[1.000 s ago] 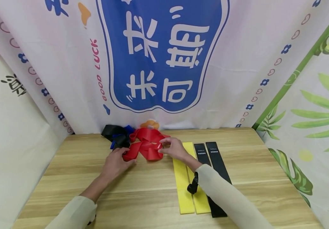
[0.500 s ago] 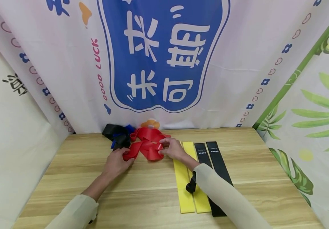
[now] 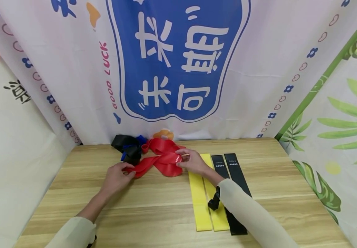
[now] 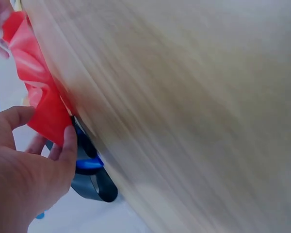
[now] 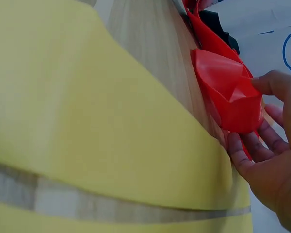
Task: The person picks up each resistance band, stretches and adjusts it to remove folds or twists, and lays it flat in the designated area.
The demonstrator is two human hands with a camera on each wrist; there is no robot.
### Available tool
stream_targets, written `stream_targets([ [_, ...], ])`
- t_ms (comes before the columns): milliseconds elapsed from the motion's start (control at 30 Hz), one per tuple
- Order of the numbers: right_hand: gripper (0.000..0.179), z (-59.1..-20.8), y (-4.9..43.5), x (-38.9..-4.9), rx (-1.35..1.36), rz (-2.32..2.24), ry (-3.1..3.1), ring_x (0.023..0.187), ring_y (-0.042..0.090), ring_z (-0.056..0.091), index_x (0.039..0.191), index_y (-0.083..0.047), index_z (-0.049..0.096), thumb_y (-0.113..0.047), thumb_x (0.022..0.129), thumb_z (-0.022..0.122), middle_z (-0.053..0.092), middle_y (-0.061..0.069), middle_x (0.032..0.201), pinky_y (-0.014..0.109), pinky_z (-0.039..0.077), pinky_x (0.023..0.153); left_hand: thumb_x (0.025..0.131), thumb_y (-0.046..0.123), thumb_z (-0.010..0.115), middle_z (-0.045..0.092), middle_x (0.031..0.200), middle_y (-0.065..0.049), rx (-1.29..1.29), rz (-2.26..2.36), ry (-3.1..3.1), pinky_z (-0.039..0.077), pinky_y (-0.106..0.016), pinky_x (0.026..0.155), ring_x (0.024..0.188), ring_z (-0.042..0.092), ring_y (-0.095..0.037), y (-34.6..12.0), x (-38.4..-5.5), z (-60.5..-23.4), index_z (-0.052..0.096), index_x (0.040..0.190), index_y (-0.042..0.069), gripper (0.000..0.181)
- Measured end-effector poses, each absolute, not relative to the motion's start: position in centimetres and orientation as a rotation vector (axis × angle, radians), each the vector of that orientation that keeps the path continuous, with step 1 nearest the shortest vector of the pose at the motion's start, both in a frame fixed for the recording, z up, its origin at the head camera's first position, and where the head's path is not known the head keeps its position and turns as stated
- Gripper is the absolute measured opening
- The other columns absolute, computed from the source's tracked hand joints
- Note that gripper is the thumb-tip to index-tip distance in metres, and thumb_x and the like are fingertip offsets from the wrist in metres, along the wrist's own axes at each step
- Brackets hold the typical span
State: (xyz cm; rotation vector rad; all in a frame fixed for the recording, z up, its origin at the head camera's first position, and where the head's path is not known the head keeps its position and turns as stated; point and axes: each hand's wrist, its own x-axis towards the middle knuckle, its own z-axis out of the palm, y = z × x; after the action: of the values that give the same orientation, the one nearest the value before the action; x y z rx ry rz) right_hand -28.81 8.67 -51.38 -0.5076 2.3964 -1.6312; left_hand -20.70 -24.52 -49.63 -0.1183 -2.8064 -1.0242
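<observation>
Left hand: reaches in from the lower left, forearm slanting up and inward; in its wrist view the thumb lies on one side of the red band and the fingers on the other, pinching one end with only a small gap between them.
Right hand: comes from the lower right, forearm angled up to the left; thumb on top and curled fingers beneath, it pinches the other end, close to the row of white dots.
Red band: stretched loosely between the two hands near the far edge of the desk, twisted at the middle, with a rounded fold sagging toward the person.
Red folds: just behind that stretch, against the backdrop; whether they belong to a separate band I cannot tell.
Dark heap: a black band and a blue band lie tangled left of the red, just beyond the left hand's fingers.
Yellow strips: two, flat and side by side, under and beside the right wrist.
Black strips: two, flat, to the right of the yellow pair, with pale print and dots at their far ends.
Right sleeve: passes above the strips and hides part of them; a black strap hangs at the cuff over the yellow.
</observation>
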Motion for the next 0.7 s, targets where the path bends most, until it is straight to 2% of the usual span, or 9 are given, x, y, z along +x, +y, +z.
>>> stream_targets([
  [233, 0.053, -51.1, 9.8, -28.8, -0.551, -1.623, 2.370, 0.105, 0.026, 0.067, 0.140, -0.009, 0.067, -0.011, 0.089, 0.085, 0.068, 0.011, 0.128, 0.032, 0.063, 0.081, 0.095, 0.014, 0.075, 0.076, 0.115, -0.016, -0.029, -1.161, -2.765, 0.059, -0.039, 0.088, 0.104, 0.074, -0.031, -25.7, -20.3, -49.3, 0.080, 0.105, 0.007, 0.013],
  [567, 0.049, -50.7, 11.1, -28.9, -0.640, -1.490, 2.411, 0.107, 0.024, 0.066, 0.137, -0.011, 0.068, -0.012, 0.090, 0.084, 0.069, 0.007, 0.127, 0.032, 0.062, 0.084, 0.103, 0.031, 0.069, 0.077, 0.119, -0.014, 0.025, -1.270, -2.712, 0.054, -0.019, 0.084, 0.108, 0.075, -0.030, -26.9, -20.3, -49.0, 0.079, 0.113, 0.007, 0.027],
  [700, 0.047, -50.5, 11.4, -28.9, -0.706, -1.407, 2.451, 0.106, 0.023, 0.065, 0.134, -0.011, 0.070, -0.013, 0.090, 0.084, 0.070, 0.006, 0.126, 0.030, 0.060, 0.086, 0.105, 0.040, 0.066, 0.074, 0.125, -0.015, 0.057, -1.285, -2.720, 0.053, -0.020, 0.085, 0.112, 0.073, -0.032, -27.2, -20.4, -48.8, 0.078, 0.119, 0.008, 0.037],
])
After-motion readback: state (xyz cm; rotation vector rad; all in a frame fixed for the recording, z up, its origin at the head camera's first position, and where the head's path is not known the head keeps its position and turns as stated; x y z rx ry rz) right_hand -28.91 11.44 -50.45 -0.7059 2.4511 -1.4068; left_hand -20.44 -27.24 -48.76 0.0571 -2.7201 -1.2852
